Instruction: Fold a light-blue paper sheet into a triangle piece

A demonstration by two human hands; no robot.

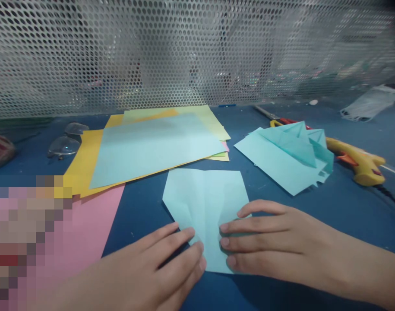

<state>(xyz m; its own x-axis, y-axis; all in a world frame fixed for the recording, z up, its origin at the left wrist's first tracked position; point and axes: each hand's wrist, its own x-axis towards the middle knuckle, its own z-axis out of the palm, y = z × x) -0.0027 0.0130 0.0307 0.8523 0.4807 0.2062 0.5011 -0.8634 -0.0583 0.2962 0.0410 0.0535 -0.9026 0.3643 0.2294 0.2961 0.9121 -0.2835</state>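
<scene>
On the blue counter (142, 207), the pale-blue paper (203, 194) extends up-frame from the left hand (158, 263) and right hand (275, 242), both flat-fingered, pressing its near end equally.

The left grip (165, 259), a bare hand, lies palm down at the near left, with its fingers straight and close together, pointing right and slightly far. The right grip (268, 237) lies flat from the near right, fingers pointing left. The fingertips of the two nearly meet.
</scene>
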